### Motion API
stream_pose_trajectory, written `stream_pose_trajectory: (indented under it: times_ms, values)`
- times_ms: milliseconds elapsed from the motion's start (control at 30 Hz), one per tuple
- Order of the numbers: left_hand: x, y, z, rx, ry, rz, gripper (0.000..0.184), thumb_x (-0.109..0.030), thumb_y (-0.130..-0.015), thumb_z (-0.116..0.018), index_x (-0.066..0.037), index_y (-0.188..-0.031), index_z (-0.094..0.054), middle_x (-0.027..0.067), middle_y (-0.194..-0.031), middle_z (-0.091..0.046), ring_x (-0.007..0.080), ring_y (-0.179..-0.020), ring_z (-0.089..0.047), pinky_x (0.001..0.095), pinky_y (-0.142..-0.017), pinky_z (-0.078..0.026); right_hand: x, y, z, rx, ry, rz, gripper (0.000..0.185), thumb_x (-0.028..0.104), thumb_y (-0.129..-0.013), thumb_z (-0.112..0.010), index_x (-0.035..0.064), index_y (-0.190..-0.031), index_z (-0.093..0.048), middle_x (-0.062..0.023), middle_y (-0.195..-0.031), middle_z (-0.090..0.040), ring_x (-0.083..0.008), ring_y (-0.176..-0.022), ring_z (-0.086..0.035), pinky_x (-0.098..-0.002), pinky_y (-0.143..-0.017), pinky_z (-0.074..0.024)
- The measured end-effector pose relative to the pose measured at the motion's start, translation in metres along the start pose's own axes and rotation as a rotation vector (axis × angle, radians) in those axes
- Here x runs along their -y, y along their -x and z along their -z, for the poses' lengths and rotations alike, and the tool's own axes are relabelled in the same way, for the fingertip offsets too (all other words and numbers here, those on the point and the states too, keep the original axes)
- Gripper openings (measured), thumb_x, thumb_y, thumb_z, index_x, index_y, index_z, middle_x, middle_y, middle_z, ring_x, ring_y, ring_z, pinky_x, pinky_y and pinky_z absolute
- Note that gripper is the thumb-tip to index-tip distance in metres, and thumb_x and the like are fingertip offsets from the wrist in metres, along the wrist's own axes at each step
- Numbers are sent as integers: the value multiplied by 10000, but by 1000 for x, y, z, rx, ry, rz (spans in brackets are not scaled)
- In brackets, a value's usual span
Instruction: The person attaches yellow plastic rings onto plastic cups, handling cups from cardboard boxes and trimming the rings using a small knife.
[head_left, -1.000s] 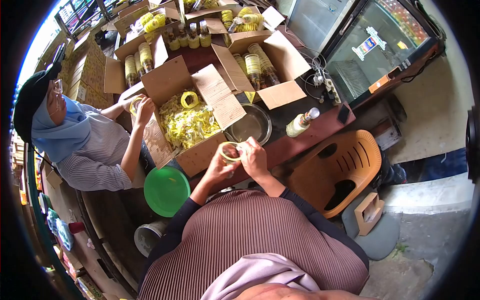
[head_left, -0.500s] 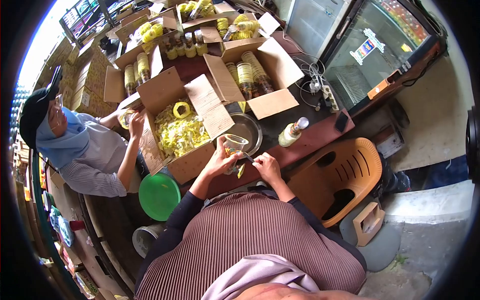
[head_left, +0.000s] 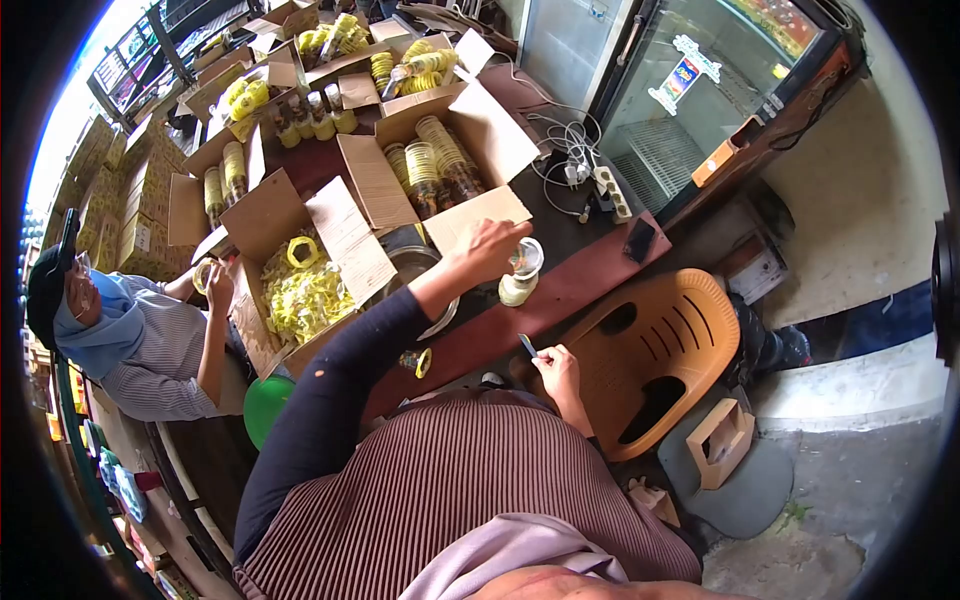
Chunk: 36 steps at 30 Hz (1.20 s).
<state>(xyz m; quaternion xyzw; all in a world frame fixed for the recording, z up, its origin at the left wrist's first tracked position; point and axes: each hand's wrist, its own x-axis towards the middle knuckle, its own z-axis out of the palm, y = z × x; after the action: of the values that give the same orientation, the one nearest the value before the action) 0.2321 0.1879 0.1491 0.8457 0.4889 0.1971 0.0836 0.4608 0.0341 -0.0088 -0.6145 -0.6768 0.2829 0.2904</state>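
My left hand (head_left: 488,250) reaches across to the stack of clear cups (head_left: 518,285) near the table's edge, its fingers closed at the top cup. Lower and to the right, my right hand (head_left: 558,372) is wrapped round a small cutter (head_left: 528,345), blade end pointing up-left. Below my left forearm, a ring-like piece with yellow and coloured bits (head_left: 424,363) shows beside the table edge. An open carton of yellow plastic strips (head_left: 305,295) lies to the left. A round metal bowl (head_left: 447,318) is partly hidden by my left arm.
A co-worker (head_left: 150,340) at the left holds a yellow-rimmed ring. Behind stands a carton of stacked cups (head_left: 500,140). An orange chair (head_left: 640,350) is at the right, near a glass-door fridge (head_left: 690,110). A green basin (head_left: 262,410) sits low at the left.
My left hand has let go of the cup it held and moved up and right to the stack. My right hand, still with the cutter, has shifted slightly right and down. The view has turned.
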Motion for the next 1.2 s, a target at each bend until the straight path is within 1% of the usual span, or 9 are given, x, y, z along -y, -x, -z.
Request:
stream_pose_trajectory:
  times_ms: [100, 233, 367, 767, 800, 833, 967, 1033, 1200]
  values:
    - [-15, -30, -22, 167, -209, -87, 477, -167, -599, -810, -96, -1030, -619, 102, -894, -644, 292, -875, -645, 408, -706, -510, -16, -5, 8, -22, 5, -24, 122, 42, -725, -730, 5, -821, -665, -112, -785, -616, -234, -658, -624, -337, -601, -490]
    - [-27, -53, -73, 384, -407, -35, 89, -170, -725, -695, -129, -795, -729, 84, -846, -695, 239, -813, -691, 357, -620, -552, -25, -14, 19, -17, -26, -37, 121, 41, -724, -731, -1, -819, -669, -112, -776, -616, -231, -660, -622, -331, -602, -489]
    - [-18, -42, -119, 375, -443, -42, 91, -134, -708, -687, -102, -779, -733, 83, -842, -694, 230, -792, -692, 327, -583, -550, -34, -21, 26, 49, -45, -67, 118, 67, -754, -727, 6, -838, -672, -121, -799, -616, -264, -697, -629, -363, -643, -495]
    - [-22, -41, -120, 382, -416, 49, 115, -138, -664, -710, -81, -763, -700, 80, -800, -665, 208, -740, -679, 311, -547, -519, -40, -57, 16, 221, -64, 70, 128, 51, -743, -737, -8, -844, -684, -121, -789, -627, -226, -657, -619, -334, -621, -493]
    - [-24, -43, -114, 506, -410, 87, 205, -227, -664, -725, -100, -823, -697, 73, -941, -654, 220, -931, -646, 369, -723, -521, -38, -60, 15, 234, -60, 89, 129, 61, -747, -735, -4, -847, -686, -125, -789, -628, -231, -657, -621, -339, -623, -494]
    - [-25, -42, -107, 498, -415, 109, 205, -227, -664, -725, -100, -823, -697, 73, -941, -654, 220, -931, -646, 369, -723, -521, -37, -62, 13, 246, -61, 108, 129, 61, -747, -735, -4, -847, -686, -125, -789, -628, -231, -657, -621, -339, -623, -494]
    - [-24, -31, -100, -5, -40, -139, 573, -559, -727, -668, -116, -1086, -617, 40, -1149, -550, 227, -1213, -448, 513, -1074, -270, -25, -67, 8, 299, -50, 138, 137, 69, -746, -738, -6, -849, -685, -134, -796, -631, -234, -658, -626, -342, -626, -496]
    - [-22, -22, -80, -136, -14, -141, 581, -557, -767, -652, -101, -1121, -592, 58, -1133, -551, 236, -1180, -482, 532, -1075, -275, -18, -67, 5, 322, -35, 140, 135, 64, -746, -739, -6, -848, -685, -135, -792, -630, -237, -661, -628, -340, -628, -498]
    - [43, 40, -39, -434, 69, 186, 334, -246, -784, -692, -90, -1069, -615, 90, -1086, -582, 294, -1073, -540, 442, -971, -403, -5, -67, -12, 306, 28, 199, 185, 147, -739, -739, -3, -832, -683, -128, -775, -635, -249, -678, -639, -356, -628, -495]
